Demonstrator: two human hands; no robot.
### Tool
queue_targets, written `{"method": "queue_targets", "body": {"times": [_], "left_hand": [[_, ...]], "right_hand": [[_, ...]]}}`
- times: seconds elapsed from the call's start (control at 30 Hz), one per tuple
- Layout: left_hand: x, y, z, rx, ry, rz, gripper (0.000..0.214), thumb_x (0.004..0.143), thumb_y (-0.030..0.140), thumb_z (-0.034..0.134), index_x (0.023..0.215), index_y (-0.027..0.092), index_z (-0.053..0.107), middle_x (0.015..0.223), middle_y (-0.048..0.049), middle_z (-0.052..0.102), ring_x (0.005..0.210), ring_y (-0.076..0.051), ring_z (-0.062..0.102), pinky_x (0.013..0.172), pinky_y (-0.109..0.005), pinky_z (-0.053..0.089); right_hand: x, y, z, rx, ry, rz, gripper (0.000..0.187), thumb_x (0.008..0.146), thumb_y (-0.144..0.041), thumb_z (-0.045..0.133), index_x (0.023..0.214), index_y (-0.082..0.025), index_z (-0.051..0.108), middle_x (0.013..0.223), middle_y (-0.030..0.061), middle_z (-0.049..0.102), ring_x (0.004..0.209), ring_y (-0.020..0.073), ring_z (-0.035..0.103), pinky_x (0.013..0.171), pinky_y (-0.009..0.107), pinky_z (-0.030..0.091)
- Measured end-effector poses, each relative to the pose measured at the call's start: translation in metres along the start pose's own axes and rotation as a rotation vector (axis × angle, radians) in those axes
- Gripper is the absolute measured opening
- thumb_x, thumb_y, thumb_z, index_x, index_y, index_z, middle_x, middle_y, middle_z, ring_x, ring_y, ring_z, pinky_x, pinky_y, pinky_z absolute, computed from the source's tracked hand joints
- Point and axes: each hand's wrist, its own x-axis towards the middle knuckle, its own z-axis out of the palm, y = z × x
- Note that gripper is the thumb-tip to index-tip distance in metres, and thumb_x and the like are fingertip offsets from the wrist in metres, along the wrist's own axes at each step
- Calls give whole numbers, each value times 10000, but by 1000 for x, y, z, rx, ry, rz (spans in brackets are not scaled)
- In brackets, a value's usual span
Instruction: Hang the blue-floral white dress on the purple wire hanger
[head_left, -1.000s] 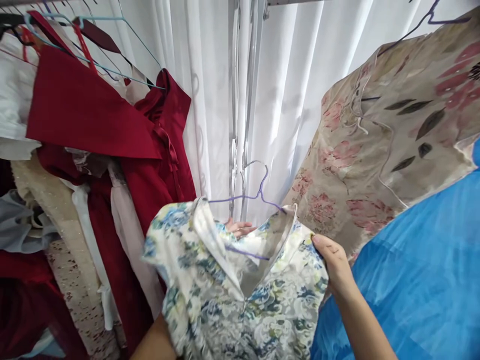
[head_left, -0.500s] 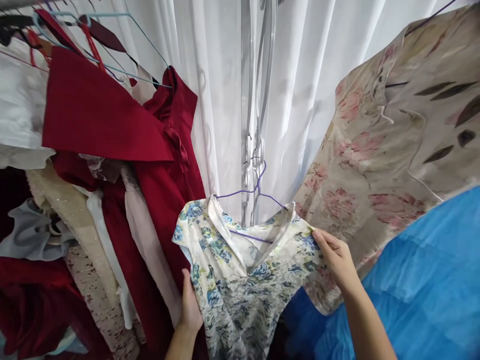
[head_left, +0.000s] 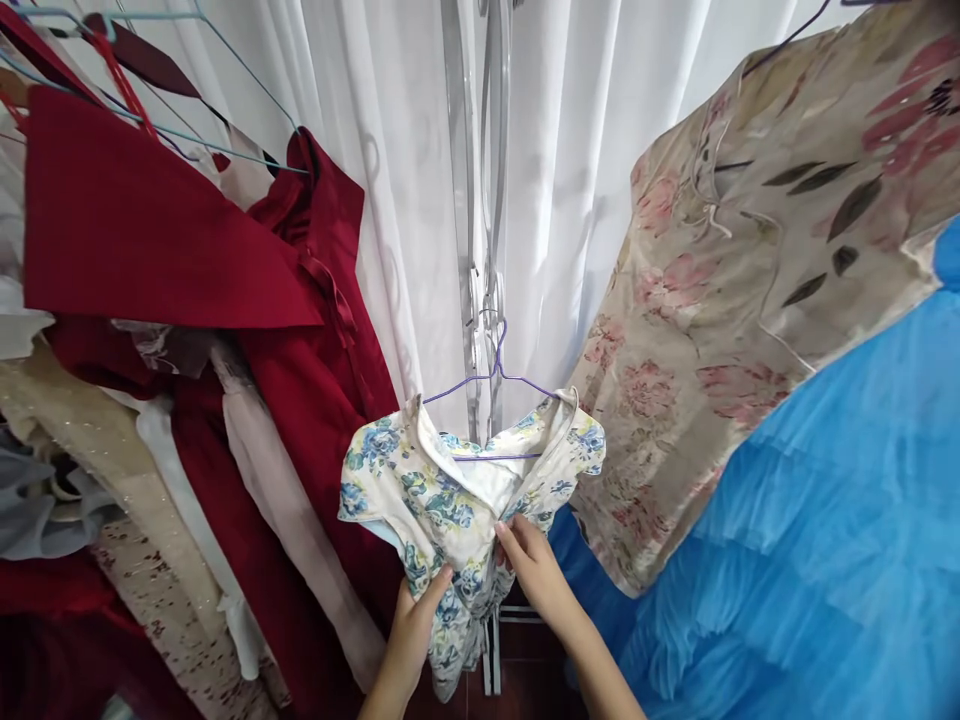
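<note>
A short-sleeved floral blouse (head_left: 442, 500), white with blue flowers and a V-shaped neckline, hangs in the middle on a thin purple hanger (head_left: 500, 372). My left hand (head_left: 416, 625) grips the blouse's left side low down, the thumb lying over the cloth. At the bottom of the neckline, my right hand (head_left: 534, 565) pinches the fabric between thumb and fingers. The cloth between both hands is bunched, and its lower end hangs in folds. Behind the cloth, some of my fingers are hidden.
Dark red garments (head_left: 172, 220) hang at the left on a light blue hanger (head_left: 247, 60). At the right are a beige floral garment (head_left: 675, 290) and a blue tulle skirt (head_left: 810, 520). Grey metal poles (head_left: 491, 130) stand before a white curtain (head_left: 577, 130).
My right hand has left the blouse's right sleeve and moved inward and down to the neckline. My left hand has shifted inward along the side. The view has turned slightly right.
</note>
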Motion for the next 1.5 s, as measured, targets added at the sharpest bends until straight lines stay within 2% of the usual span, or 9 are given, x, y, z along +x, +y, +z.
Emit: {"method": "queue_targets", "body": {"times": [0.23, 0.4, 0.47, 0.63, 0.83, 1.03, 1.27, 1.37, 1.5], "left_hand": [[-23, -12, 8, -18, 108, 58, 520, 667, 391, 871, 1102, 175, 687, 1120, -115, 738, 1196, -347, 630, 1067, -464, 460], [-47, -32, 27, 196, 371, 764, 491, 828, 380, 728, 1256, 230, 540, 1346, -112, 567, 1290, -296, 529, 1093, -435, 417], [-49, -37, 38, 433, 277, 909, 406, 846, 316, 703, 1214, 220, 560, 1306, -120, 565, 1262, -283, 532, 1083, -425, 415], [-40, -43, 74, 729, -254, 718, 125, 883, 212, 592, 1005, 186, 598, 957, -65, 658, 913, -209, 634, 822, -310, 496], [-36, -54, 95, 772, -272, 677, 114, 836, 137, 530, 934, 177, 571, 725, -4, 592, 658, -154, 555, 630, -251, 389], [-29, -74, 109, 886, -297, 619, 155, 850, 183, 496, 735, 218, 399, 598, 48, 358, 553, -133, 400, 565, -274, 259], [-17, -114, 76, 807, -368, 444, 230, 895, 314, 537, 725, 225, 409, 601, 28, 400, 581, -159, 443, 587, -289, 310], [-9, -80, 66, 707, -432, 388, 206, 928, 356, 533, 787, 209, 503, 615, 7, 518, 587, -163, 525, 600, -276, 374], [3, 37, 93, 612, -348, 647, 252, 973, 388, 520, 1107, 192, 607, 651, 16, 557, 621, -159, 567, 627, -251, 421]], "right_hand": [[-2, 10, 1, 191, -50, 62, 393, 939, -550, 526, 741, -210, 516, 521, -15, 592, 457, 132, 461, 500, 254, 323], [-23, 4, -10, 300, 25, 117, 339, 881, -509, 613, 771, -194, 553, 489, -32, 572, 433, 111, 423, 470, 232, 298], [-31, -5, -18, 315, 15, 133, 353, 867, -516, 636, 765, -186, 562, 470, -39, 559, 416, 99, 410, 461, 225, 290], [-41, -20, -31, 325, -60, 118, 382, 835, -524, 694, 706, -190, 562, 456, -30, 577, 413, 105, 485, 468, 224, 353], [-20, -29, -37, 373, -41, 170, 373, 751, -498, 722, 608, -202, 547, 393, -26, 563, 315, 82, 386, 377, 215, 288], [55, -97, -66, 352, 149, -39, 320, 757, -340, 689, 513, -182, 555, 420, -31, 529, 361, 69, 385, 388, 209, 283], [102, -145, -63, 421, 196, -155, 250, 756, -337, 666, 584, -181, 571, 462, -40, 535, 378, 68, 377, 384, 213, 277], [95, -138, -55, 387, 174, -154, 189, 785, -344, 657, 717, -172, 621, 448, -50, 546, 386, 85, 420, 400, 209, 307], [82, -136, -54, 328, 144, -182, 224, 818, -383, 673, 755, -180, 603, 439, -57, 535, 407, 94, 449, 437, 210, 333]]}}
